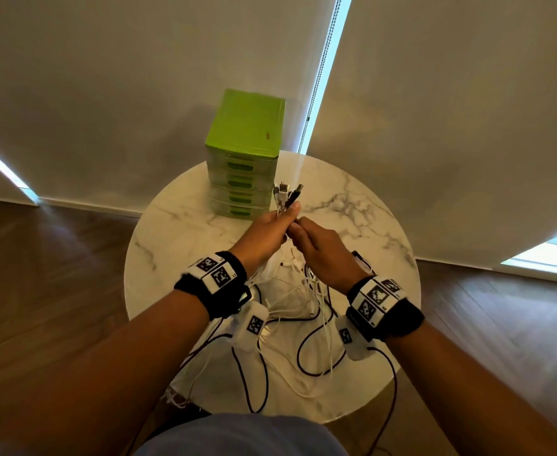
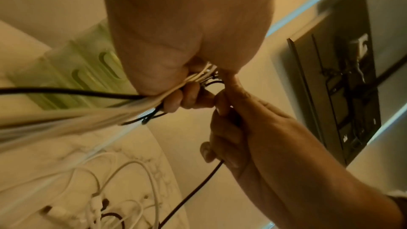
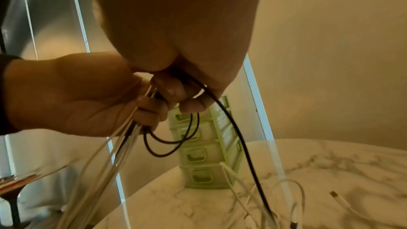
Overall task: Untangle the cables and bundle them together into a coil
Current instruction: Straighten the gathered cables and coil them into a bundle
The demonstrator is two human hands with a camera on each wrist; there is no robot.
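My left hand [image 1: 272, 222] grips a bunch of white and black cables [image 1: 285, 197] above the round table; their plug ends stick up past my fingers. In the left wrist view the bundle [image 2: 154, 101] runs out under the left hand [image 2: 187, 79]. My right hand [image 1: 306, 236] sits right beside it, with its fingers curled round a black cable [image 3: 229, 128] that hangs down to the table. The right hand [image 2: 222, 114] touches the left one at the bundle. In the right wrist view the left hand [image 3: 88, 97] holds the bunch, and a small black loop [image 3: 169, 138] hangs beneath.
A green drawer box [image 1: 242, 153] stands at the back of the marble table [image 1: 362, 205]. Loose white and black cables [image 1: 303, 324] lie tangled on the table's near half, some trailing over its front edge. Blinds and wooden floor surround the table.
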